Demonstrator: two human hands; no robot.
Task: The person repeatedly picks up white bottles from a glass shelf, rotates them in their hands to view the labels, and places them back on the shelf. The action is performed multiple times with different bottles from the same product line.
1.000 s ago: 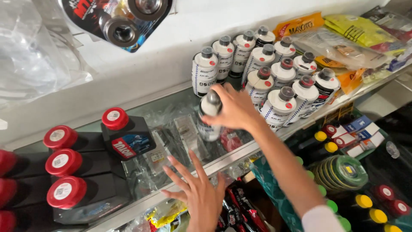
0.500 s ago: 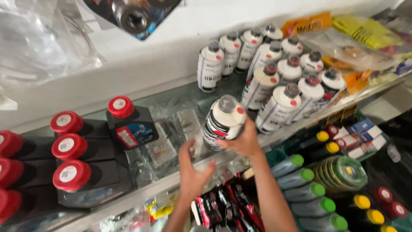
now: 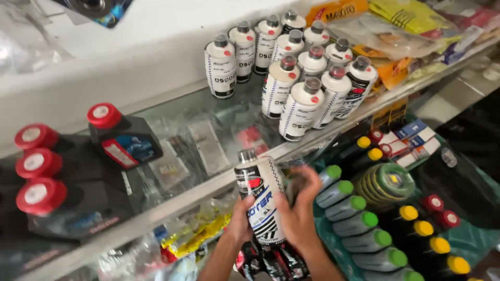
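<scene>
I hold a white bottle (image 3: 260,198) with a grey cap and black printing upright in front of the glass shelf (image 3: 208,182). My left hand (image 3: 240,221) grips its lower left side. My right hand (image 3: 299,211) wraps its right side, fingers curled. Both hands are below the shelf's front edge. On the shelf further back stands a cluster of several matching white bottles (image 3: 291,67).
Black oil jugs with red caps (image 3: 62,171) fill the shelf's left end. Grey bottles with green caps (image 3: 359,224) and yellow-capped ones (image 3: 427,234) lie below at right. Packets (image 3: 396,26) crowd the shelf's far right. A white wall backs the shelf.
My right hand lifted one white bottle off the shelf and brought it down toward me. My left hand came up and joined it on the bottle.
</scene>
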